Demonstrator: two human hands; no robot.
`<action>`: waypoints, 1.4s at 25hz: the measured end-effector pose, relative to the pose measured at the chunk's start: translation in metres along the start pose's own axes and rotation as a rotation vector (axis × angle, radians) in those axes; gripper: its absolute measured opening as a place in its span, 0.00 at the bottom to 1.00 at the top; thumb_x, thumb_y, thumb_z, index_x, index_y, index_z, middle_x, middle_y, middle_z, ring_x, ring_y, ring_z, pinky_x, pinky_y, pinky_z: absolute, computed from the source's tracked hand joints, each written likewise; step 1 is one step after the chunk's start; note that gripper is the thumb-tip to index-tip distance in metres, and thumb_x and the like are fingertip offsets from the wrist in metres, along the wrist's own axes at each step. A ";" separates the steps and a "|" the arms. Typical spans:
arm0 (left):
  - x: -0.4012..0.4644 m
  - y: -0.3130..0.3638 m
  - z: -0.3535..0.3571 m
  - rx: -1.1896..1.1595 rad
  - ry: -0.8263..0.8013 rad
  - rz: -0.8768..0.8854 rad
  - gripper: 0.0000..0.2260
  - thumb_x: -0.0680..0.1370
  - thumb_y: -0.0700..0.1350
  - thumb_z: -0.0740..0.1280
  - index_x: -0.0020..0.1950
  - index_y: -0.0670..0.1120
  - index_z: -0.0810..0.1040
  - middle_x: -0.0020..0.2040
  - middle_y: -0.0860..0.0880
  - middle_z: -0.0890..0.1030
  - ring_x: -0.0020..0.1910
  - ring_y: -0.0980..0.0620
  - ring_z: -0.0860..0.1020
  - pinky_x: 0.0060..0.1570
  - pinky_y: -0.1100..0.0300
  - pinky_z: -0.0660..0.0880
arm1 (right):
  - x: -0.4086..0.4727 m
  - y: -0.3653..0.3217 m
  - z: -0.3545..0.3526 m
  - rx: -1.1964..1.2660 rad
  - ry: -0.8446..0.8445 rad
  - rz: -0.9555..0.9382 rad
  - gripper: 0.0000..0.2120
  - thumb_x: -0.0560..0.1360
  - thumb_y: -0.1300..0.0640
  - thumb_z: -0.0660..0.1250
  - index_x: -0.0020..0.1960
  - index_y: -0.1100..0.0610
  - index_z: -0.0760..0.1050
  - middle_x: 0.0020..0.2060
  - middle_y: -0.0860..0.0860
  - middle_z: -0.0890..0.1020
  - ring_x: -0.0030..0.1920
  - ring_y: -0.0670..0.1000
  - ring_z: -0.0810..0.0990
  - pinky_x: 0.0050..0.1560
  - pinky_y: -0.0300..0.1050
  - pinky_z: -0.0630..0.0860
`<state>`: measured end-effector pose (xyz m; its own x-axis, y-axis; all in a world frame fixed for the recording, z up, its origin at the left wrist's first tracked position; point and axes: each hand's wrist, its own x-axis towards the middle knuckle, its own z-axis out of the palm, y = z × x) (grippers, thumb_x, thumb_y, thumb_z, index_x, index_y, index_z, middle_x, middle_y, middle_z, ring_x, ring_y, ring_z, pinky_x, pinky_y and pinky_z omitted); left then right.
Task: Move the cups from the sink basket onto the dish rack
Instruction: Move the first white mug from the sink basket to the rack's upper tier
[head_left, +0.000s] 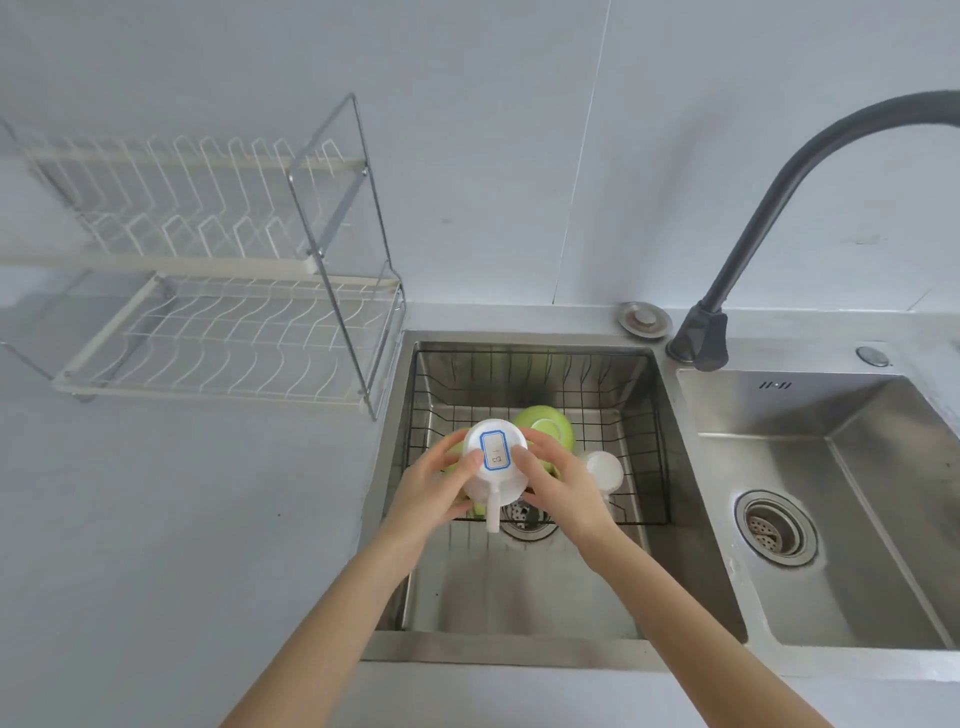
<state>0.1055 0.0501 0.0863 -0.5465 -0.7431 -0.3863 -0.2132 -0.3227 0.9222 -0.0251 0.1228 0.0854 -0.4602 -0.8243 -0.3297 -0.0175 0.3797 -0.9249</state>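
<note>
A two-tier white wire dish rack (218, 291) stands on the grey countertop (156, 519) at the far left, against the wall; both tiers carry nothing. Just to its right lies the left basin of a stainless double sink (519, 613), holding a dark wire sink basket (644, 415).

The left hand (441, 480) grips the left side of a white mug (493, 462), fingers wrapped around the wall and thumb pressed on the upturned base. The mug is held upside down above the front of the basket, handle pointing toward the person. A blue-bordered label (494, 451) is stuck on its base. The right hand (558, 480) clasps the opposite side of the same mug, with the thumb beside the label.

Below and behind the hands, green cups (545, 423) rest in the basket; one shows its inverted base behind the mug, another is partly hidden under the left hand. A second white cup (605, 467) lies in the basket just right of the right hand.

Further right, a dark gooseneck faucet (769, 208) rises between the basins, and the right basin (831, 493) shows its drain strainer (776, 527)
</note>
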 end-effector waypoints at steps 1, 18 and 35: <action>-0.002 0.001 -0.009 0.017 -0.008 0.002 0.15 0.75 0.49 0.64 0.63 0.54 0.73 0.59 0.44 0.79 0.55 0.46 0.80 0.51 0.58 0.80 | -0.002 -0.004 0.007 -0.027 -0.006 -0.013 0.10 0.76 0.49 0.61 0.46 0.32 0.72 0.52 0.43 0.80 0.57 0.50 0.78 0.63 0.50 0.74; -0.021 0.023 -0.169 0.137 -0.038 0.056 0.14 0.74 0.53 0.65 0.60 0.59 0.76 0.60 0.48 0.79 0.53 0.48 0.81 0.55 0.57 0.78 | -0.008 -0.044 0.138 -0.259 -0.136 -0.252 0.25 0.73 0.57 0.67 0.68 0.46 0.68 0.58 0.44 0.79 0.61 0.45 0.77 0.63 0.39 0.74; -0.037 0.084 -0.254 0.563 -0.174 0.341 0.23 0.71 0.49 0.71 0.53 0.74 0.66 0.55 0.56 0.78 0.44 0.58 0.83 0.55 0.63 0.75 | -0.021 -0.119 0.186 -0.350 0.025 -0.410 0.23 0.69 0.56 0.73 0.55 0.35 0.69 0.51 0.42 0.77 0.52 0.42 0.78 0.47 0.25 0.75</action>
<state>0.3136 -0.0985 0.1739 -0.7703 -0.6286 -0.1074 -0.3693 0.3025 0.8787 0.1520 0.0168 0.1669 -0.3747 -0.9256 0.0538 -0.4928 0.1497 -0.8572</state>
